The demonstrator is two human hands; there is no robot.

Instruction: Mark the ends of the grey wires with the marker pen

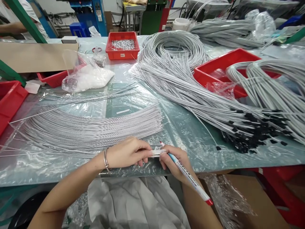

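My left hand (130,152) is closed around the ends of a small bunch of thin grey wires (156,153) near the table's front edge. The fingertips of my right hand (177,160) pinch the same ends from the other side. Also in my right hand is a white marker pen (188,176) with a red end, its red tip uncapped and pointing up and away, close to the wires. Just beyond my hands a broad fan of cut grey wires (100,127) lies flat, its ends toward the right. A few loose wires (95,97) lie behind it.
A large wire bundle with black connectors (252,130) stretches across the right side. Behind stand a red bin of small metal parts (122,46) and a coiled wire bundle (176,44). Left are a clear bag of white material (90,76) and another red bin (10,101).
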